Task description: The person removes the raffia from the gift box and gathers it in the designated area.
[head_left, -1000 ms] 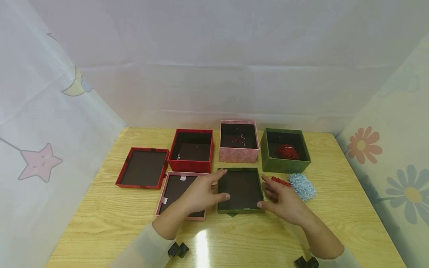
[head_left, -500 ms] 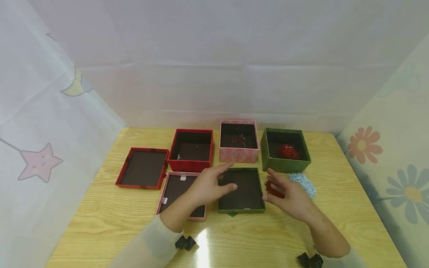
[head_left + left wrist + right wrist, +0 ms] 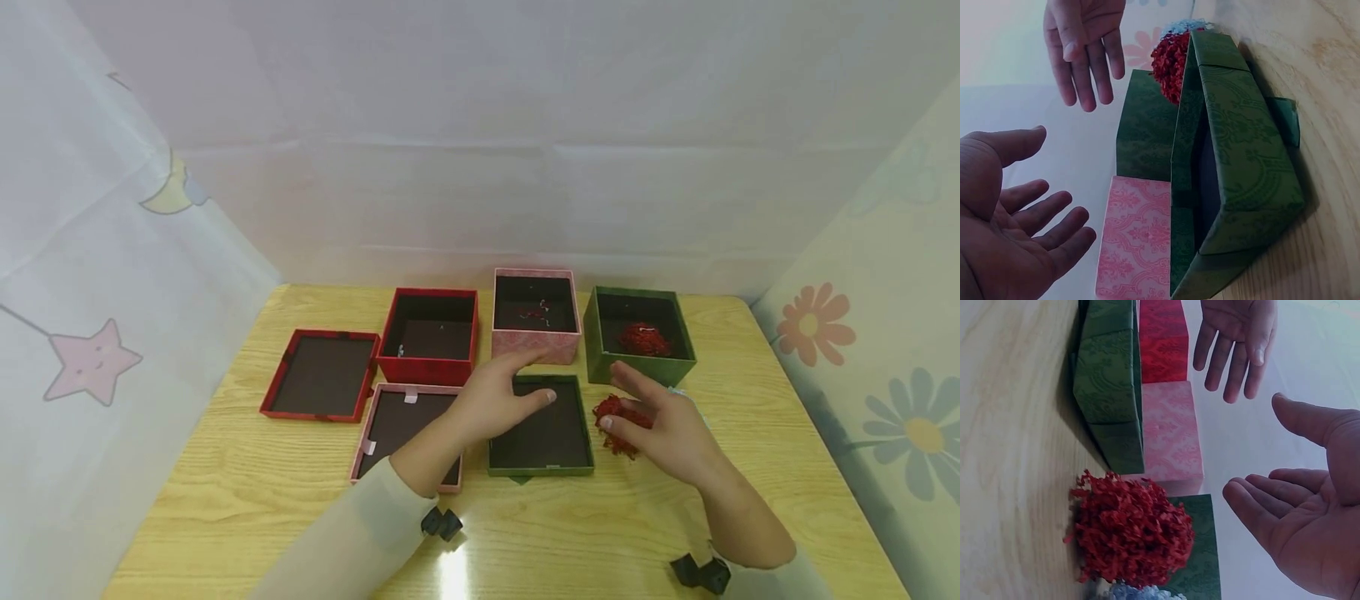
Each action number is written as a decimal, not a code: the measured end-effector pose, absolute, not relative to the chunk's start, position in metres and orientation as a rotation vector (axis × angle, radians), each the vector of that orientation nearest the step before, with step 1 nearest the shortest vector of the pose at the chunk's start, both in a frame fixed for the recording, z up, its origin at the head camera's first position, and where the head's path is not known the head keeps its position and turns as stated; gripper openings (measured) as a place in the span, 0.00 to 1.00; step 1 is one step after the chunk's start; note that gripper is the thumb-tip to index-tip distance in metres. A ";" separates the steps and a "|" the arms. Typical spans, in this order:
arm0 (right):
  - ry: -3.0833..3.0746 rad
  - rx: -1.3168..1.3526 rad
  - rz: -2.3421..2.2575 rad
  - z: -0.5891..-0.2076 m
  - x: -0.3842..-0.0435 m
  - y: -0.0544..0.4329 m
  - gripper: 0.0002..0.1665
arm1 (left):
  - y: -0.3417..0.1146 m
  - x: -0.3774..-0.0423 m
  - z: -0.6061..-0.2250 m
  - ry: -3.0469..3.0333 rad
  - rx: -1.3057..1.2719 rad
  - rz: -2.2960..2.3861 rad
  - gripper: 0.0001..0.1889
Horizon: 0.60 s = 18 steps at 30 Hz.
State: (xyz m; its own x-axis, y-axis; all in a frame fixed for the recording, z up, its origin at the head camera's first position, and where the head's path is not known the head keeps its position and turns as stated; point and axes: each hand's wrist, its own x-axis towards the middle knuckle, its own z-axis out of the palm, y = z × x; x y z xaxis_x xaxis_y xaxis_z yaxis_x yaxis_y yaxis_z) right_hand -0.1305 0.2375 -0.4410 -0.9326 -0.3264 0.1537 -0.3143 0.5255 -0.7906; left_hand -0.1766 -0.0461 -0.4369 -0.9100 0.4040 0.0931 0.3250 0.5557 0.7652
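Observation:
Both hands hover above the table and hold nothing. My left hand [image 3: 495, 402], fingers extended and thumb apart, reaches over the green lid [image 3: 551, 437], which lies with its hollow side up. To the right of that lid, my right hand [image 3: 671, 433] is held over a clump of red shredded paper [image 3: 615, 408], overlapping it in the head view. The right wrist view shows the red clump resting on the wood below the palm, with light blue shredded paper [image 3: 1141, 592] beside it. In the head view the right hand hides most of the blue clump.
Along the back stand a red box [image 3: 427, 368], a pink box [image 3: 536, 347] with a few scraps inside, and a green box [image 3: 637, 369] containing red shreds. A pink lid [image 3: 393, 417] lies partly under the left forearm, and a red lid [image 3: 318, 375] is further left.
Both hands have left the sides of the green lid. The left has moved right and forward over it; the right has shifted right and forward over the shredded paper. The lid stays put.

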 end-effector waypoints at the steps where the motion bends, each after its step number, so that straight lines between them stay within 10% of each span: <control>1: 2.747 -0.570 -1.401 -0.440 -0.131 0.238 0.44 | -0.044 -0.178 -0.437 2.690 0.639 1.289 0.35; 18: 2.888 -0.449 -1.380 -0.426 -0.146 0.256 0.42 | -0.014 -0.206 -0.441 2.747 0.785 1.255 0.32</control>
State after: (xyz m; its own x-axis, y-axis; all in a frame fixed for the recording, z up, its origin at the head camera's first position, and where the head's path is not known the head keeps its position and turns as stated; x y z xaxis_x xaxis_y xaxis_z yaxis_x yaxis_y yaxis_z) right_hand -0.1463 0.2563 -0.4264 -0.9574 -0.2091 0.1992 -0.2863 0.5974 -0.7491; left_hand -0.2060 -0.0137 -0.4414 -0.8733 0.4513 0.1834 0.4341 0.5501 0.7134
